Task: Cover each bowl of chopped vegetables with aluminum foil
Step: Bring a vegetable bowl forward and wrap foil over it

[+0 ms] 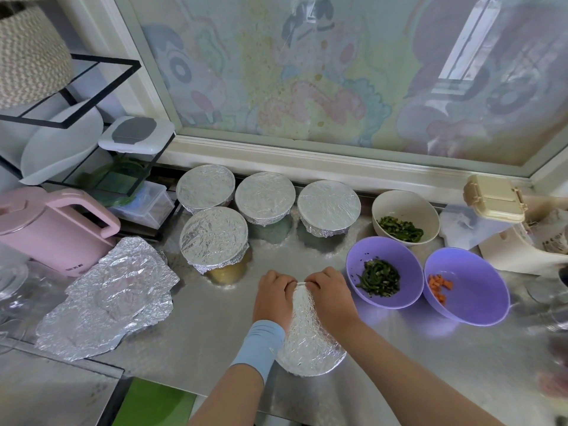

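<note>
While both hands, left (272, 298) and right (330, 295), are pinching the far edge of a crinkled silver foil sheet (310, 336) over a bowl on the steel bench (215, 327), four foil-capped bowls (266, 195) are sitting behind. Judging next: crimping the rim, then covering the white bowl of greens (405, 218) and two purple plastic bowls (475, 298).

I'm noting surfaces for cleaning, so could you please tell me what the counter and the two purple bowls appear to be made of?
The counter looks like brushed or textured stainless steel: grey, with a dull sheen and blurred reflections under the bowls. The two purple bowls look like smooth, matte plastic, uniformly coloured with thin rims, though melamine is possible.
</note>
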Demonstrator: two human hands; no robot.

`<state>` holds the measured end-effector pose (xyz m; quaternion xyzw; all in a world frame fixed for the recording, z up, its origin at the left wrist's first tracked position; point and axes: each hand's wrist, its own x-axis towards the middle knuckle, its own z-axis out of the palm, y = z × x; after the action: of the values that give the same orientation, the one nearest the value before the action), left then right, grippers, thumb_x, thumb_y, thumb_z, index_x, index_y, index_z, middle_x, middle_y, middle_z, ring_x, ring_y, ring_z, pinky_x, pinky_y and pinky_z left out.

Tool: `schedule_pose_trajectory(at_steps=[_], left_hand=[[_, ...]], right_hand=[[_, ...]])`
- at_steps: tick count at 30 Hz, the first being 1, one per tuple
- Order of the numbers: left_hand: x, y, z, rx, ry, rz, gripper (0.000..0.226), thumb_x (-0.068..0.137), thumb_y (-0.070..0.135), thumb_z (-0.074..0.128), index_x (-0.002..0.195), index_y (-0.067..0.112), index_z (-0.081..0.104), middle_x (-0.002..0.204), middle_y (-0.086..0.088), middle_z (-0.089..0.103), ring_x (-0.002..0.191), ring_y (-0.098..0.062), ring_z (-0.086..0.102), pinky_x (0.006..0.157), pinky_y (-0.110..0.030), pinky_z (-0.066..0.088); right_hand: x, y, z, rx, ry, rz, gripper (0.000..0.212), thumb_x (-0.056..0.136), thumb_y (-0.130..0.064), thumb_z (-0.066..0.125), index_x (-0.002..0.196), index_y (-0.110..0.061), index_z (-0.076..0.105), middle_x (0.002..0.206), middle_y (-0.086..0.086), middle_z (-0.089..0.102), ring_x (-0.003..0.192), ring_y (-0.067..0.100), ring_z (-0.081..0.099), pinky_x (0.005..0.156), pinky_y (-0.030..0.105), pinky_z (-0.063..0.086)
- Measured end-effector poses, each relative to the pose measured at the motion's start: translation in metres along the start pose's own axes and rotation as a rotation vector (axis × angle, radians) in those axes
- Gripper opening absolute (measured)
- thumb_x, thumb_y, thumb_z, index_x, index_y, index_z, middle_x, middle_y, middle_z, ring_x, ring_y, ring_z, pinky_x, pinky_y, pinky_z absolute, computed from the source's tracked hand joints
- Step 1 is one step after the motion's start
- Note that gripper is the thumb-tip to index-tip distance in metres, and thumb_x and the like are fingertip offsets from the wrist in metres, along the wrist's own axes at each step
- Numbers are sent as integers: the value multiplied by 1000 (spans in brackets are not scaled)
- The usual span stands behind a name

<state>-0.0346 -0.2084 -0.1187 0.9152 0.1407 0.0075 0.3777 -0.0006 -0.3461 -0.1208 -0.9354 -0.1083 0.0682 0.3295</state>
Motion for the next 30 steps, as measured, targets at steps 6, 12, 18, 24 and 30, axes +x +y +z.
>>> schedule_pose_trajectory(at_steps=[6, 12, 18, 24, 30], left_hand=[[-8, 2, 3, -9, 70, -78, 23, 102, 19, 43, 99, 18, 66, 100, 7, 44, 94, -7, 42, 80, -16, 32], [-16, -5, -2, 50, 153, -103, 17, 97, 13, 49, 97, 15, 66, 98, 5, 47, 96, -16, 49, 80, -21, 36], [0, 4, -4, -30, 43, 0, 17, 95, 16, 54, 101, 21, 70, 97, 9, 47, 98, -9, 47, 83, -17, 40], [6, 1, 2, -89, 10, -26, 16, 97, 19, 55, 95, 20, 71, 92, 11, 48, 94, -11, 50, 82, -17, 37], [-7, 1, 5, -47, 89, -108, 17, 99, 17, 49, 95, 19, 66, 100, 5, 49, 93, -11, 47, 81, -21, 38]], right_hand=[[11, -2, -5, 37, -62, -15, 16, 94, -24, 60, 101, -20, 74, 91, -5, 48, 94, 16, 47, 82, 23, 33], [16, -6, -7, -38, -48, -179, 15, 93, -21, 62, 104, -18, 72, 98, 1, 56, 93, 21, 49, 84, 31, 40], [4, -3, -12, -124, 38, -127, 14, 95, -14, 55, 96, -12, 69, 99, 8, 60, 95, 25, 54, 84, 36, 43], [0, 2, -7, -51, 92, -102, 12, 90, -7, 64, 85, -15, 72, 83, -1, 52, 77, 24, 56, 71, 28, 44], [11, 2, -6, -64, -49, -170, 14, 95, -19, 59, 98, -17, 73, 90, 4, 54, 87, 25, 52, 76, 33, 43]])
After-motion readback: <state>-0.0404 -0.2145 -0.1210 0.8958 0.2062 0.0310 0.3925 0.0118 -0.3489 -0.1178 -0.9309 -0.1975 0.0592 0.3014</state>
